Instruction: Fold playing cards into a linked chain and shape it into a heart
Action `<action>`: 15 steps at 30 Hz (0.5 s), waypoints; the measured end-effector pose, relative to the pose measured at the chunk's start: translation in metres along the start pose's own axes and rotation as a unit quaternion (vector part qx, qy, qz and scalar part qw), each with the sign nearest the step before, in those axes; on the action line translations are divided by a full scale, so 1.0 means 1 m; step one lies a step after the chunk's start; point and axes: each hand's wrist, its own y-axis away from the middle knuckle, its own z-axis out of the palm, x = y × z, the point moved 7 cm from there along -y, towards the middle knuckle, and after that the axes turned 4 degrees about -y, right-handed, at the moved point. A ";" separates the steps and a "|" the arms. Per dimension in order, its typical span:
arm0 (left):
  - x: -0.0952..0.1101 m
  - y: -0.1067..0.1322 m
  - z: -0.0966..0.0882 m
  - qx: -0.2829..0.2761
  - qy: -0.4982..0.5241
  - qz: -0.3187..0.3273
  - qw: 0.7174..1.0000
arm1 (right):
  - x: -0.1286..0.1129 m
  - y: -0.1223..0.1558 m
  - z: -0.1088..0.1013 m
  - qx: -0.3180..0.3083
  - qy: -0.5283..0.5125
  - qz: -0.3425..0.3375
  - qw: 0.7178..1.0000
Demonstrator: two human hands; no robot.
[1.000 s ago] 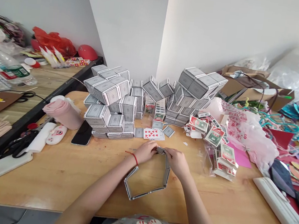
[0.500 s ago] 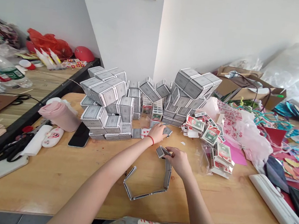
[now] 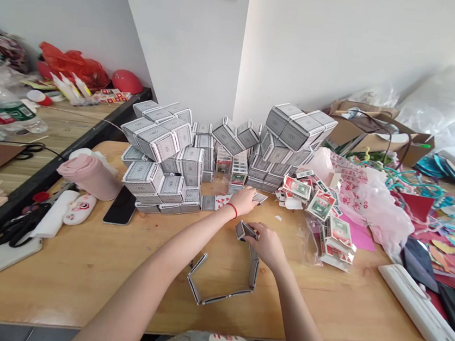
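My left hand, with a red cord at the wrist, is closed on a playing card at the back of the work area. My right hand pinches a bent playing card just above the table, its fingers partly hiding it. Nearer to me, a chain of folded cards stands on edge in an open curve, its right end close under my right hand. Left of my left hand lie a patterned card back and a card with red pips.
Stacks of boxes made of grey patterned cards stand at the back left, with another stack at the back right. Opened card packs lie to the right. A phone and pink cloth roll are at left.
My left hand has shifted slightly right, and the card at its fingertips has turned to a paler side. My right hand has barely moved; its bent card is tilted differently.
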 end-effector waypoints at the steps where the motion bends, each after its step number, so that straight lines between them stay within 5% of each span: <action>1: 0.000 0.004 -0.004 0.004 0.004 -0.001 1.000 | 0.000 0.000 0.000 0.001 -0.005 -0.002 1.000; 10: -0.032 0.064 -0.045 0.030 0.155 -0.042 0.987 | -0.023 -0.007 0.000 -0.011 -0.114 -0.129 0.985; 15: -0.062 0.100 -0.051 0.032 0.257 -0.123 0.958 | -0.030 -0.012 0.007 -0.046 -0.123 -0.172 0.976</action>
